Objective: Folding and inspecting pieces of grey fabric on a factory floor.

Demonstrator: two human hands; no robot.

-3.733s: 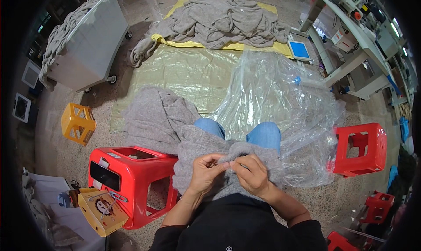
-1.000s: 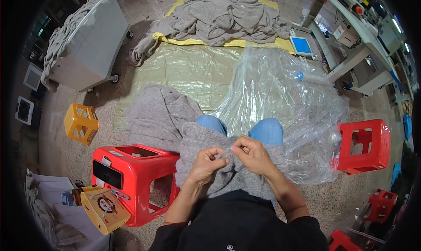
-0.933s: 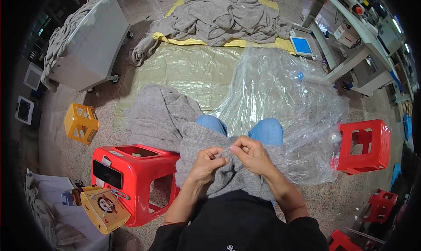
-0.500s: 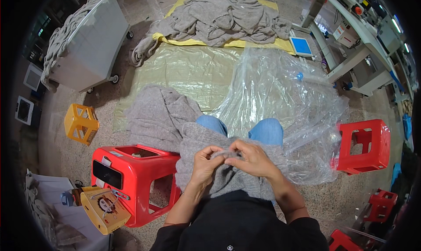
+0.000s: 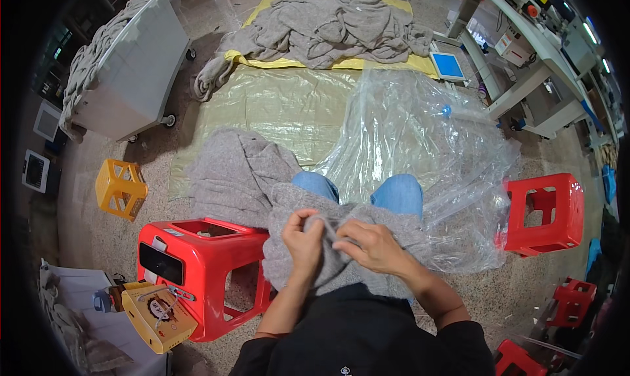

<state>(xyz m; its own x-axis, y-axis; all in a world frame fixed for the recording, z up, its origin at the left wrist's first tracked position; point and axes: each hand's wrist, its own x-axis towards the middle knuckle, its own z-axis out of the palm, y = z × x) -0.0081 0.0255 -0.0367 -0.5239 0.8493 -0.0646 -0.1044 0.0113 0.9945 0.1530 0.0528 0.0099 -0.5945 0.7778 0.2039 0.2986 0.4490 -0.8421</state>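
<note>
The left hand (image 5: 304, 248) stands nearly upright over the lap, forearm rising from the lower edge of the view, its fingers curled toward the thumb and pinching a bit of grey knit cloth (image 5: 338, 271). The right hand (image 5: 375, 246) comes in slantwise from the right, back uppermost, fingers bent and thumb pointing toward the left hand; a fuzzy strand runs between the two, and blur hides whether the right fingertips grip it. The cloth lies across the lap, its far edge against the jeans-clad knees (image 5: 397, 193).

By its left edge are a larger grey heap (image 5: 239, 172) and a red stool (image 5: 220, 268). A phone (image 5: 161, 263) rests along the stool's left edge, with a yellow box (image 5: 161, 317) at its near left corner. Ahead, an olive sheet (image 5: 275, 107) covers the floor (image 5: 154, 153), clear plastic (image 5: 400, 126) overlapping its right side. Beyond its far edge, a knit pile (image 5: 328, 28) sits on yellow sheeting (image 5: 348, 63). A white cart (image 5: 134, 71) stands at far left, a yellow stool (image 5: 121, 187) nearer; at right are another red stool (image 5: 569, 208) and a bench (image 5: 525, 35) bearing machinery.
</note>
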